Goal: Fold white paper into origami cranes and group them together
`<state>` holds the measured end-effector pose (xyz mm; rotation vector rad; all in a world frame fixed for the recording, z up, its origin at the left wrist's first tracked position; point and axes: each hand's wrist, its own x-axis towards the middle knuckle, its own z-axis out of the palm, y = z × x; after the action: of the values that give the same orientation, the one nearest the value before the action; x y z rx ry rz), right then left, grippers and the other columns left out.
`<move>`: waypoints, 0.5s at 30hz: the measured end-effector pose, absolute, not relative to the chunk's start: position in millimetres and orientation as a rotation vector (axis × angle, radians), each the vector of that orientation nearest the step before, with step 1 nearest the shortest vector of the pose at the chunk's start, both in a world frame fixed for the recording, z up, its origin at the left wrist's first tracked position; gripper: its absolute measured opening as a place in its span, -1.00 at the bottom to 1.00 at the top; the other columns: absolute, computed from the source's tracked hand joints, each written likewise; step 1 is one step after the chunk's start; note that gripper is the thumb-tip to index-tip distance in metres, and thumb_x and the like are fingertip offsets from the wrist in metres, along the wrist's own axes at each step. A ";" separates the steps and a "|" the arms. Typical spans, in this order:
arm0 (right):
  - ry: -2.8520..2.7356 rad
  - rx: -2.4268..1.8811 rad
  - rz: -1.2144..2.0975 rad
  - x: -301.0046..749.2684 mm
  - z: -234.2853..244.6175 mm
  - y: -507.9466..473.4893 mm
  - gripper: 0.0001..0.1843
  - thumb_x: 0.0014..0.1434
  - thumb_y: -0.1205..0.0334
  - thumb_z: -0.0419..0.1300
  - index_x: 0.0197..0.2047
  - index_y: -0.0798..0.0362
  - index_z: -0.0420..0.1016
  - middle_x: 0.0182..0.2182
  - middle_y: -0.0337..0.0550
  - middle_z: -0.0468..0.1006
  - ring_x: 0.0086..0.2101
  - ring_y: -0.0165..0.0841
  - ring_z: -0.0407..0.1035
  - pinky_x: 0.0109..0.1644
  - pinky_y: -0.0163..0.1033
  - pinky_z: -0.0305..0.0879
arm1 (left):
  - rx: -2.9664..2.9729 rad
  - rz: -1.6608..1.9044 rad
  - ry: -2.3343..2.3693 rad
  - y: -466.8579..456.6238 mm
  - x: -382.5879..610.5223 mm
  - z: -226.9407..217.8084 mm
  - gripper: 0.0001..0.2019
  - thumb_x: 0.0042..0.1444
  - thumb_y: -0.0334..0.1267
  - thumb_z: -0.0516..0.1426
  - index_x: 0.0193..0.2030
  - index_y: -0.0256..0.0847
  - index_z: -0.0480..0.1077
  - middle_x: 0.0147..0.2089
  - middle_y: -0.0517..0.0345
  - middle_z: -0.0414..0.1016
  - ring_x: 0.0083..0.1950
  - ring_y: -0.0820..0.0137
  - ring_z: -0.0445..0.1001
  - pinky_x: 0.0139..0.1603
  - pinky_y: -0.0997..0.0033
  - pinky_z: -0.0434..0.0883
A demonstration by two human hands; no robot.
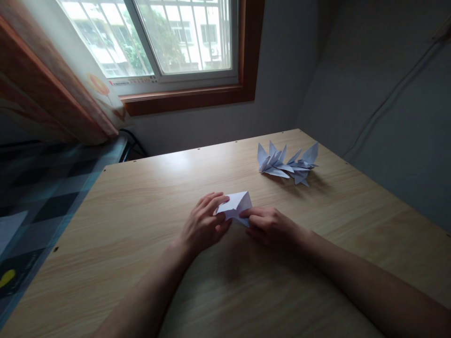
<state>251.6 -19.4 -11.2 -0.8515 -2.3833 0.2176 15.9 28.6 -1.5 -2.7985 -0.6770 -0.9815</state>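
Note:
Between my two hands is a small piece of folded white paper [237, 202], just above or on the wooden table; I cannot tell if it touches the wood. My left hand [206, 220] grips its left side, fingers over the top and thumb at the near edge. At the lower right corner, my right hand [268, 224] pinches the paper, its other fingers curled in. A crease runs down the paper's right part, and its near edge looks partly opened. The undersides of the folds are hidden.
Several pointed folded paper pieces [287, 164] lie in a cluster at the table's back right. The wooden table [141, 202] fills the middle. Left of it is a checked cloth [52, 204] beneath an orange curtain [45, 75]. A window [186, 37] is behind, and a cable [391, 96] hangs along the right wall.

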 end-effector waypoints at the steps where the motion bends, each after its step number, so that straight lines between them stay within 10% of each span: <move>1: -2.381 -0.846 0.223 251.6 -11.4 -19.3 -0.92 0.21 0.37 0.12 -0.34 0.08 0.37 -0.13 0.04 0.59 -0.27 -0.29 0.52 -0.20 -0.22 0.47 | -2.810 -0.991 -0.704 28.5 16.4 -2.6 -0.83 0.08 -0.34 0.21 -0.51 -0.20 0.40 0.04 -0.02 0.48 0.09 0.19 0.45 0.09 0.07 0.45; 15: -2.368 -0.836 0.261 248.0 -10.5 -20.8 -0.83 0.18 0.42 0.12 -0.15 0.08 0.43 -0.08 0.02 0.55 -0.18 -0.27 0.49 -0.14 -0.21 0.45 | -2.871 -0.907 -1.191 25.8 22.2 -3.8 -0.72 0.05 -0.35 0.22 -0.08 -0.15 0.34 -0.07 0.09 0.38 -0.37 0.45 0.44 -0.35 0.40 0.45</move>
<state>248.0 -20.8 -10.5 -0.8357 -2.3676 0.2615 22.2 25.8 -3.8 -2.8710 -1.1908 -0.9070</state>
